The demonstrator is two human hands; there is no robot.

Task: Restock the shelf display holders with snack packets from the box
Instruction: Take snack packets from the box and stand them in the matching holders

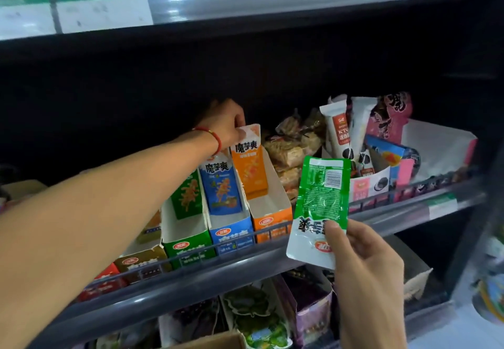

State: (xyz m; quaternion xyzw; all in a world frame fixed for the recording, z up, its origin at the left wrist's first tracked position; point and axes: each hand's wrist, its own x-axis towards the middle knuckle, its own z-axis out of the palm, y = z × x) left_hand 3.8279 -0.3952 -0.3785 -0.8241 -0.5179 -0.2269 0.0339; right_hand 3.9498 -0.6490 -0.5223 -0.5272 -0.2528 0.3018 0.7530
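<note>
dark shop shelf (pixel 272 256) with wire front rail, price tags on the shelf above. near: right hand (pixel 365 264), grip pinched on the white end of a green packet (pixel 320 207), held upside down before the rail. farther: left hand (pixel 229 125), fingers closed on the top of an orange packet (pixel 249 160) standing in the orange holder (pixel 270 207), beside blue holder (pixel 231 228) and green holder (pixel 188 242).

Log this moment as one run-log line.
left hand: pinches top of orange packet in orange holder | right hand: holds green packet upside down, before shelf | green holder: not yet restocked
</note>
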